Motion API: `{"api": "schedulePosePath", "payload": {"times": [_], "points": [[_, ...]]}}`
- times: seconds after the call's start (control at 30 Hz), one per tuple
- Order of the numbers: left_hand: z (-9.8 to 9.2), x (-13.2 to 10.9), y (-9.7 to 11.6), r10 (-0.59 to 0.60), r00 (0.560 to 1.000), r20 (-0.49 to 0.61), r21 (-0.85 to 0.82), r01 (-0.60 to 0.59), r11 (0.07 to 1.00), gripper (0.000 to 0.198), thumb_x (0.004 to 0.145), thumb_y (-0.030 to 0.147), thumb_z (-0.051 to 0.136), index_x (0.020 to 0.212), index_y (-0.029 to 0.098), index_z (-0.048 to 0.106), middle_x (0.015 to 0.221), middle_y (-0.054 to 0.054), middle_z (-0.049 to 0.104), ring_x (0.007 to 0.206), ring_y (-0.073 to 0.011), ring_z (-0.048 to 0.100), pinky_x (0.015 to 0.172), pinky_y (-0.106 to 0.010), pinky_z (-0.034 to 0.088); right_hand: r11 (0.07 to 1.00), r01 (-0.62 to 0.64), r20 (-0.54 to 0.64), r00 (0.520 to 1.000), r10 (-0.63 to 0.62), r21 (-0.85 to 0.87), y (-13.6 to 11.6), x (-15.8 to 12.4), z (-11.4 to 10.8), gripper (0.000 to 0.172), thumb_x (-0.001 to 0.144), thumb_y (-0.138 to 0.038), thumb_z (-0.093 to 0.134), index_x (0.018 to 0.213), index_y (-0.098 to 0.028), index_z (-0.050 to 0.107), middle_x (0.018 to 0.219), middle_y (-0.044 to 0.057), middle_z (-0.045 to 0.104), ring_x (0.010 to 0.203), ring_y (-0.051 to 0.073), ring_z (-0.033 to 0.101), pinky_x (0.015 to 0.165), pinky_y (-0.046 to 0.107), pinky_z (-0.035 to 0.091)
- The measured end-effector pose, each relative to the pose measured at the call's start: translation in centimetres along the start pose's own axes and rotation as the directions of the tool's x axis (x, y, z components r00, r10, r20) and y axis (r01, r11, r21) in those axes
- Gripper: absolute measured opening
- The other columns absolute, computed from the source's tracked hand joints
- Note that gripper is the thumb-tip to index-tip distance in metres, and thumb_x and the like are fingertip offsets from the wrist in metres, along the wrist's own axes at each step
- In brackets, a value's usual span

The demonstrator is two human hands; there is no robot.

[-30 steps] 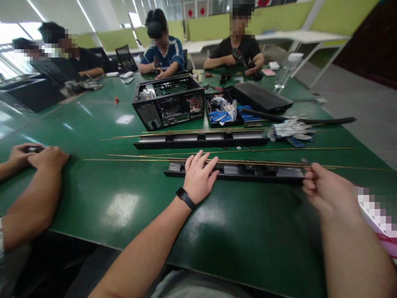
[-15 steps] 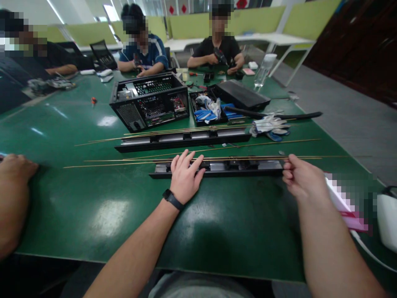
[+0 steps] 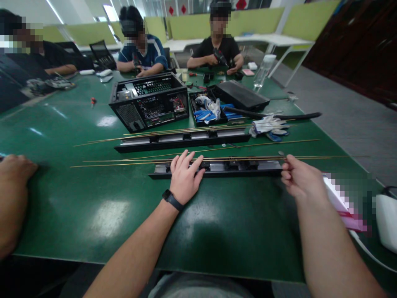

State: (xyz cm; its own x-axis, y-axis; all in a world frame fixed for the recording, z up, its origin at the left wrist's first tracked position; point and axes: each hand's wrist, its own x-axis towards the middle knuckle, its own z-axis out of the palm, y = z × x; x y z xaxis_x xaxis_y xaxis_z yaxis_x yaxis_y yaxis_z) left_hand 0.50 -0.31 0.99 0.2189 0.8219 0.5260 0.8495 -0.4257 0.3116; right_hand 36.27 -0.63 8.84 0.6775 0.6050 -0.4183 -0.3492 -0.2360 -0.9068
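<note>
My left hand (image 3: 186, 174) lies with fingers spread over a long black channel-shaped rail (image 3: 217, 169) and the thin golden rods (image 3: 124, 162) running along it. A dark watch band circles that wrist. At the rail's right end, my right hand (image 3: 299, 176) is closed in a pinch on a thin golden rod (image 3: 316, 157), which sticks out past the fingers to the right. Inside the rail are dark blocks and a silvery strip. Farther back lies a second black rail (image 3: 182, 142) with golden rods on top. One more loose rod (image 3: 279, 143) lies between the rails.
An open black computer case (image 3: 149, 101) stands behind the rails, beside a black tray (image 3: 223, 121) holding gloves. More gloves (image 3: 269, 126) and a black tube (image 3: 279, 114) lie rightward. Several people sit around the green table (image 3: 217, 236). A co-worker's hand (image 3: 18, 167) rests at left.
The front golden rod has slid a little to the right through the left hand's area. Both hands stay in nearly the same place.
</note>
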Motion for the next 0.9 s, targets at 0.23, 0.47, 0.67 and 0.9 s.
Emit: {"api": "schedulePosePath", "payload": {"times": [0.23, 0.47, 0.67, 0.9], "points": [[-0.1, 0.0, 0.0, 0.000, 1.000, 0.013, 0.010, 0.000, 1.000, 0.046, 0.124, 0.029, 0.079, 0.168, 0.035, 0.090, 0.179, -0.015, 0.084, 0.181, -0.0433, 0.069, 0.154, -0.069, 0.047, 0.996, -0.002, 0.155, 0.988, 0.016, -0.092, 1.4, -0.3, 0.6, 0.032, 0.125, -0.027, 0.082, 0.096, -0.023, 0.069, 0.069, -0.006, 0.062, 0.037, 0.006, 0.039, 0.033, 0.014, 0.023], [-0.1, 0.0, 0.0, -0.003, 1.000, 0.009, 0.010, 0.003, 1.000, 0.045, 0.124, 0.028, 0.079, 0.166, 0.036, 0.091, 0.180, -0.015, 0.083, 0.181, -0.0431, 0.068, 0.155, -0.069, 0.047, 0.999, -0.003, 0.106, 0.994, 0.007, -0.036, 0.7, 0.0, 0.3, 0.038, 0.127, -0.017, 0.075, 0.091, -0.023, 0.066, 0.069, -0.005, 0.062, 0.038, 0.005, 0.041, 0.035, 0.015, 0.025], [-0.1, 0.0, 0.1, -0.010, 1.000, 0.005, 0.002, 0.010, 1.000, 0.044, 0.124, 0.029, 0.078, 0.165, 0.035, 0.091, 0.179, -0.015, 0.084, 0.181, -0.0430, 0.069, 0.155, -0.070, 0.047, 1.000, 0.006, -0.051, 0.999, -0.006, 0.008, -0.3, 0.0, 0.1, 0.041, 0.130, -0.012, 0.066, 0.091, -0.022, 0.066, 0.067, -0.006, 0.059, 0.038, 0.005, 0.040, 0.036, 0.017, 0.025], [-0.1, 0.0, 0.2, -0.019, 1.000, 0.010, 0.005, 0.019, 1.000, 0.045, 0.122, 0.029, 0.079, 0.166, 0.036, 0.090, 0.179, -0.015, 0.084, 0.180, -0.0427, 0.069, 0.154, -0.070, 0.047, 0.998, -0.024, 0.117, 0.993, 0.031, -0.063, 0.4, -0.5, 0.3, 0.034, 0.125, -0.021, 0.082, 0.094, -0.023, 0.068, 0.067, -0.005, 0.062, 0.040, 0.006, 0.039, 0.036, 0.017, 0.022]]}}
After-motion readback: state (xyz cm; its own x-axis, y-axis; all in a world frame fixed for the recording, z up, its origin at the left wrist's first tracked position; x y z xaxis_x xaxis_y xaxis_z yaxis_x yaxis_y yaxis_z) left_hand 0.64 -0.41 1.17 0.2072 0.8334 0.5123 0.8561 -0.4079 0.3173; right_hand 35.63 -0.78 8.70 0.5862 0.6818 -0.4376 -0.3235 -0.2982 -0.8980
